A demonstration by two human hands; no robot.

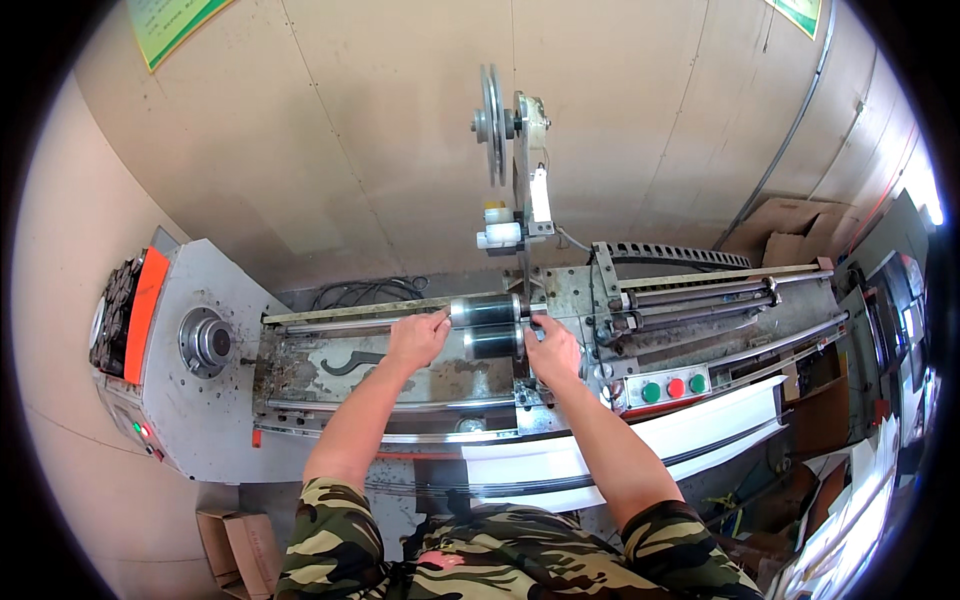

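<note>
The dark roll sat on the machine bed between my two hands, its long axis running left to right along the rails. My left hand pinched at its left end, fingers closed there, just touching the roll's edge. My right hand was curled at its right end beside the upright post; whether it truly gripped anything I could not tell. Both hands lay about equally near
</note>
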